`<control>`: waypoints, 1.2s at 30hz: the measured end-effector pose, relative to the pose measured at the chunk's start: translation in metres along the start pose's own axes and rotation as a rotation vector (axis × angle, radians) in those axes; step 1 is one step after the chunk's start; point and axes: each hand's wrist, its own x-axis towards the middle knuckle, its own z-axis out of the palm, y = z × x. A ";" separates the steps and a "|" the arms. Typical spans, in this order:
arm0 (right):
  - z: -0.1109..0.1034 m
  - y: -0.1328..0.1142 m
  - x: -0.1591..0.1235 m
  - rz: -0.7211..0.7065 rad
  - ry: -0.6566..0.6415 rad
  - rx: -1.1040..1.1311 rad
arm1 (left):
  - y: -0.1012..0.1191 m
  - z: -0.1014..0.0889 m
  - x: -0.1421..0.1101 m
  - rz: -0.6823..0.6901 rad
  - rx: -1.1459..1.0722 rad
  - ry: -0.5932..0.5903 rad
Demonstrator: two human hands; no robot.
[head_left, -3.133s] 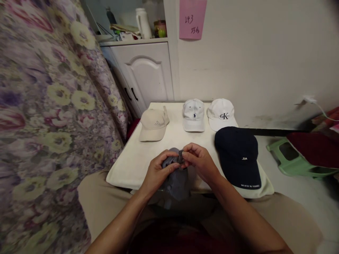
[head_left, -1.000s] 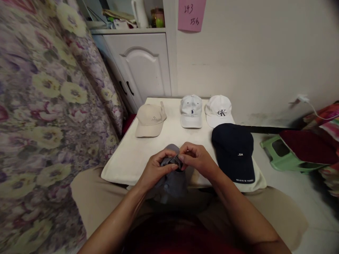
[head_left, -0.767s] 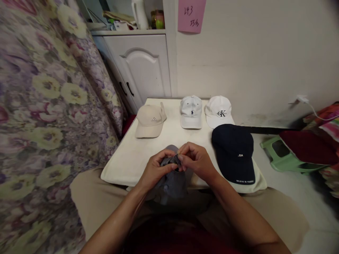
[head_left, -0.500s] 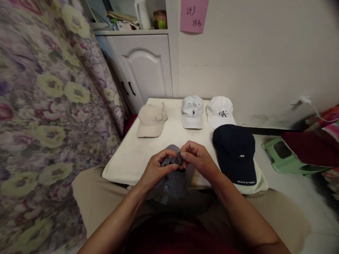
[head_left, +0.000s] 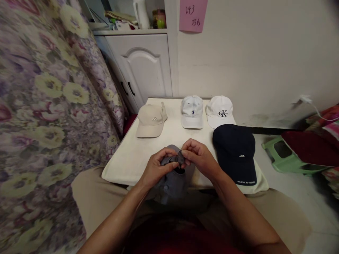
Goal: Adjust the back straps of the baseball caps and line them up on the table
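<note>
A dark grey baseball cap (head_left: 173,187) is between my hands at the near edge of the table, its back opening and strap turned up toward me. My left hand (head_left: 156,167) pinches the strap side, thumb and fingers closed on it. With thumb and fingertips, my right hand (head_left: 197,157) grips the strap's other part, close to the left fingertips. The fingers partly hide the strap and its fastening. To the right lies a navy cap (head_left: 233,151), brim toward me.
A beige cap (head_left: 150,120), a pale blue-white cap (head_left: 192,111) and a white cap (head_left: 220,111) sit along the back of the cream-covered table (head_left: 127,158). A floral curtain (head_left: 47,123) hangs at left; a green stool (head_left: 280,155) stands at right.
My right hand has shifted slightly up at the strap, and a little more of the cap's back opening shows. The other caps stay where they were.
</note>
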 end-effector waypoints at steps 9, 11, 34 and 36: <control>0.005 -0.004 0.000 0.028 0.022 -0.053 | -0.004 0.000 0.000 0.050 0.006 0.021; 0.005 -0.003 0.000 0.027 0.036 -0.068 | -0.004 0.000 0.000 0.059 0.035 0.025; -0.001 -0.005 -0.004 0.003 0.053 -0.405 | -0.002 0.002 0.003 0.098 0.181 -0.045; -0.002 -0.004 -0.004 0.015 0.038 -0.411 | -0.002 0.001 0.004 0.101 0.192 -0.055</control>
